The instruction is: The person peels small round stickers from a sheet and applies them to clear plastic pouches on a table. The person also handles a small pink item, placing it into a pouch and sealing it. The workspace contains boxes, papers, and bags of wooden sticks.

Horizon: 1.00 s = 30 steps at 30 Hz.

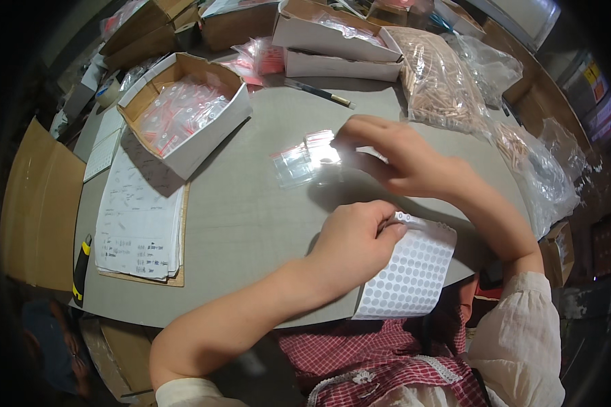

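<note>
A white sheet of round grey stickers (414, 275) hangs over the table's near edge, its upper corner pinched between the thumb and fingers of my left hand (355, 237). Farther off, my right hand (397, 152) has bent fingers, with the fingertips at the right side of a small clear zip bag (322, 148) that shines with glare. The fingers partly cover this bag, and whether a sticker is between them is hidden. A second zip bag with a red closing strip (292, 166) lies flat to its left, touching or overlapping it.
An open white box of zip bags (204, 132) stands at the back left. Stacked papers on a clipboard (139, 224) and a yellow-black cutter (81, 271) lie left. A pen (322, 93) lies behind my right hand. Bags of small tan sticks (441, 78) sit at the back right.
</note>
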Each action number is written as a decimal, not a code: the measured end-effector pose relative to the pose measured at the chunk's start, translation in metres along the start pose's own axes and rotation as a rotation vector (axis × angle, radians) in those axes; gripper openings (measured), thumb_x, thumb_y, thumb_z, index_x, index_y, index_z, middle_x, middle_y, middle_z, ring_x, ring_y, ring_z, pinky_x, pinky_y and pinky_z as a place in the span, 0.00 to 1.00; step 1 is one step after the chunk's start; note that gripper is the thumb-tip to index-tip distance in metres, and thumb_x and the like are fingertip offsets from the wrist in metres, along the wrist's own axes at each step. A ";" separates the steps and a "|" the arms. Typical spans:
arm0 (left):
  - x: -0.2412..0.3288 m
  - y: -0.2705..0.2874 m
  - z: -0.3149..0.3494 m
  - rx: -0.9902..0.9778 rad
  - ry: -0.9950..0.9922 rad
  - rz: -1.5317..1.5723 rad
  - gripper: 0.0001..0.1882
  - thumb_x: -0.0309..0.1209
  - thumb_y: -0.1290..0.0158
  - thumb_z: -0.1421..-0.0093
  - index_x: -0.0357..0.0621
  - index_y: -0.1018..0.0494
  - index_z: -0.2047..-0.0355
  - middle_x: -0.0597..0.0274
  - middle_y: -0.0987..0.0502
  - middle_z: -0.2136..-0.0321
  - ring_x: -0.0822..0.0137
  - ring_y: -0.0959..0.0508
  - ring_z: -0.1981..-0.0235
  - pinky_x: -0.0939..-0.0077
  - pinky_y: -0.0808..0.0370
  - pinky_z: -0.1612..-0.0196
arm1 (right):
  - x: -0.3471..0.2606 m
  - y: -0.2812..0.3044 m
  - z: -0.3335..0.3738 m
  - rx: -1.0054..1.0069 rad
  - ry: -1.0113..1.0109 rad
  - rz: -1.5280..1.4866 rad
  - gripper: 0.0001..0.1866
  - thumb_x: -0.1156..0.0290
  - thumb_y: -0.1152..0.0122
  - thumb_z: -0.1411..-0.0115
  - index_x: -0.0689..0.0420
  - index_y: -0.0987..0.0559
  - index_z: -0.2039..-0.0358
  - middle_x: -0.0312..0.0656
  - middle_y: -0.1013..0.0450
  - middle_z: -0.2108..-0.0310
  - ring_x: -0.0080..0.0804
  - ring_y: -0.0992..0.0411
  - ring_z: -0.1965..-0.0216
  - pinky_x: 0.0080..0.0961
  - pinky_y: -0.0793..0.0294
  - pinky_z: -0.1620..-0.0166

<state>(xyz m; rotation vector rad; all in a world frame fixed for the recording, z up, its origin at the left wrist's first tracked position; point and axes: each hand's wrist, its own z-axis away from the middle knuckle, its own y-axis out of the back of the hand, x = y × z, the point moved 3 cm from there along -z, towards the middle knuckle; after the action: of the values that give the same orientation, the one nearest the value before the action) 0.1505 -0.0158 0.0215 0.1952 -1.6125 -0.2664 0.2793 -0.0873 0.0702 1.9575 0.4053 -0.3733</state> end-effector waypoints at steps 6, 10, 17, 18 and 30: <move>-0.004 -0.003 0.002 0.058 -0.035 -0.065 0.13 0.33 0.42 0.37 0.38 0.20 0.57 0.49 0.18 0.73 0.58 0.17 0.71 0.67 0.22 0.64 | 0.031 0.008 0.027 -0.148 -0.176 0.164 0.07 0.79 0.39 0.42 0.60 0.25 0.62 0.48 0.25 0.66 0.48 0.25 0.66 0.39 0.26 0.63; -0.003 -0.003 0.003 0.059 -0.012 -0.102 0.12 0.33 0.43 0.37 0.38 0.20 0.57 0.50 0.18 0.73 0.61 0.17 0.72 0.68 0.23 0.65 | 0.037 0.026 0.045 -0.114 -0.469 -0.123 0.05 0.78 0.37 0.43 0.62 0.22 0.66 0.46 0.22 0.70 0.30 0.25 0.70 0.27 0.26 0.63; 0.000 -0.002 0.000 -0.011 -0.002 -0.013 0.13 0.32 0.45 0.36 0.36 0.20 0.56 0.54 0.19 0.74 0.71 0.20 0.73 0.73 0.25 0.67 | 0.039 0.037 0.027 -0.316 -0.533 -0.073 0.12 0.70 0.37 0.42 0.66 0.21 0.63 0.47 0.21 0.71 0.33 0.23 0.69 0.31 0.24 0.61; 0.001 -0.003 0.001 -0.017 -0.006 -0.011 0.13 0.32 0.45 0.36 0.36 0.20 0.56 0.54 0.19 0.74 0.71 0.21 0.73 0.72 0.25 0.67 | 0.039 0.035 0.026 -0.370 -0.595 -0.089 0.14 0.67 0.38 0.43 0.66 0.20 0.63 0.49 0.22 0.72 0.38 0.23 0.69 0.34 0.24 0.61; -0.001 -0.007 0.004 0.039 -0.050 -0.055 0.11 0.32 0.43 0.37 0.38 0.21 0.58 0.47 0.20 0.75 0.57 0.18 0.73 0.65 0.24 0.67 | 0.053 0.029 -0.005 -0.113 -0.399 0.087 0.12 0.68 0.33 0.43 0.64 0.21 0.65 0.51 0.21 0.69 0.46 0.22 0.68 0.39 0.25 0.62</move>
<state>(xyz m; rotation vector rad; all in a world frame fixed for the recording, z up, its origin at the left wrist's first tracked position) 0.1466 -0.0218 0.0181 0.2655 -1.6642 -0.2839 0.3398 -0.0875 0.0727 1.7317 0.0805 -0.6547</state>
